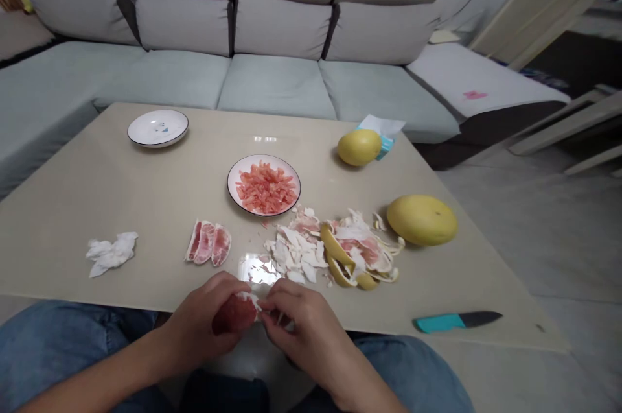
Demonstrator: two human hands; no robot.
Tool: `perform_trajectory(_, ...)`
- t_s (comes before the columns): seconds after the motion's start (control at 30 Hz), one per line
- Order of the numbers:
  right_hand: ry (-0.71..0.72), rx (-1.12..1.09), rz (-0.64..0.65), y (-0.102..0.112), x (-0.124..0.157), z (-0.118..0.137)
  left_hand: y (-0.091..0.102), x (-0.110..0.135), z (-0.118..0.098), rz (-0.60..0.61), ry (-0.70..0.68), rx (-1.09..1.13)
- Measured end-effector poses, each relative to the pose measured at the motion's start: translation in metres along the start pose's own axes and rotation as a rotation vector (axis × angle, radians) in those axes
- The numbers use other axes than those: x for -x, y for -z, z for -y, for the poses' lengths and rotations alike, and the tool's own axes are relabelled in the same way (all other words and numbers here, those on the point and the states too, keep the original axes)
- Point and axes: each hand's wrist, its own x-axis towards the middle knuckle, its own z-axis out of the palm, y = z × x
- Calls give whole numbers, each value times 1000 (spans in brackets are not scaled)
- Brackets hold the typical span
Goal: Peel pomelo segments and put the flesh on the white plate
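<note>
My left hand (207,319) is closed around a red pomelo segment (235,314) at the table's near edge. Right beside it, my right hand (300,322) pinches the white membrane (253,299) on that segment's end. Just beyond my hands lies a heap of white membrane scraps and yellow peel (330,251). Two or three peeled pink segments (208,243) rest to the left of the heap. Farther back, a white plate (264,185) holds several small red flesh pieces.
Two whole yellow pomelos (422,219) (359,146) sit on the right of the beige table (97,192). A teal-handled knife (457,320) lies at the near right edge. Crumpled tissue (111,253) is at left, an empty white dish (158,127) far left. A grey sofa stands behind.
</note>
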Motion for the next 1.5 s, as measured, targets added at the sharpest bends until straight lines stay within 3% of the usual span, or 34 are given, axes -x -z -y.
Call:
perform_trajectory(0.23, 1, 77, -135, -3, 0, 4, 1, -2, -4, 4, 40, 81)
perform_trajectory(0.47, -120, -194, -104, 1, -3, 11, 12, -1, -14, 67, 91, 203)
perform_trajectory(0.67, -220, -346, -84, 8, -8, 3, 23, 0, -22, 107, 52, 202)
perform_trajectory(0.83, -101, -312, -12, 25, -9, 6, 24, -1, -17, 57, 47, 160)
perform_trajectory(0.93, -35, -283, 11, 25, -7, 11, 19, -1, -7, 3, -8, 106)
perform_trajectory(1.23, 119, -94, -133, -1, -2, 4, 9, 1, 3, 26, -60, 86)
perform_trajectory(1.5, 53, -113, -235, 3, -7, 5, 18, 1, -6, 46, 48, 194)
